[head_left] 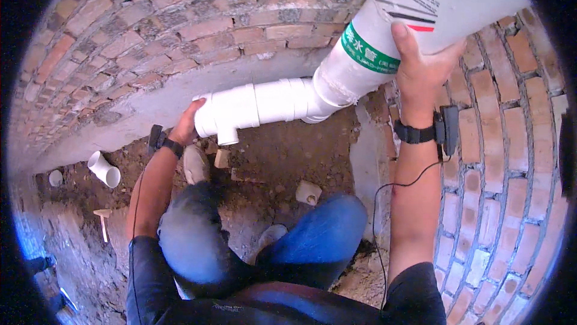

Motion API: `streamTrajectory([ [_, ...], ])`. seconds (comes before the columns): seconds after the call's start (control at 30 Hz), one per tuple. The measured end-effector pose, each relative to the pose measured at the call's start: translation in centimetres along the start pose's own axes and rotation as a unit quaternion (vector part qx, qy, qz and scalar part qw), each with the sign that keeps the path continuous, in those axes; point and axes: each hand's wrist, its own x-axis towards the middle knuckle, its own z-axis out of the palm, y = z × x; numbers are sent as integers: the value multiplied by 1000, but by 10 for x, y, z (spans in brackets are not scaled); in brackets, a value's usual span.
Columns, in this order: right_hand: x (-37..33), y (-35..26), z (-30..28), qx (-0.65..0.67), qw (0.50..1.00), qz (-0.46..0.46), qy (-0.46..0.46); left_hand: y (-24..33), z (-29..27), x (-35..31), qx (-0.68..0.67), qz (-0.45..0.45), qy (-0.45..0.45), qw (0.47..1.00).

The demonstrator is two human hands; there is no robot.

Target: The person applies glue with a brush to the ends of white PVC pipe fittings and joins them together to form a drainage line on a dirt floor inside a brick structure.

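Note:
A thick white plastic drainpipe point(448, 9) with a green band rises toward the upper right. Its lower end meets a white elbow point(327, 99), which joins a white tee fitting point(240, 108) with a short side branch pointing toward me. My left hand point(187, 123) grips the open far-left end of the tee, fingers curled over its rim. Higher up, my right hand point(424, 75) holds the drainpipe just above the green band, thumb laid along its near side and the other fingers partly hidden behind it. Both wrists wear black straps with small devices.
Brick walls stand ahead point(198, 18) and to the right point(496, 144), above a grey cement ledge point(144, 108). On the dirt floor lie a short white pipe piece point(104, 170), a hammer point(103, 220), a small square container point(308, 193) and a brick piece point(222, 158). Thin cables run along my arms.

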Motion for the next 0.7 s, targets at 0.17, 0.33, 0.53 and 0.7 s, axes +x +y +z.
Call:
streamTrajectory([
  [0.17, -2, 15, -6, -89, 995, -31, 16, -11, -1, -2, 19, -1, 51, 999],
  [0.33, -7, 5, -11, -112, 993, 29, -8, -12, -8, -4, 42, 3, 43, 998],
  [0.53, -32, -7, 2, -214, 975, 35, 39, -31, 3, 3, -14, 112, 116, 987],
  [0.7, -60, 6, 35, -200, 972, 87, 89, -22, 11, -4, -3, 134, 145, 980],
])
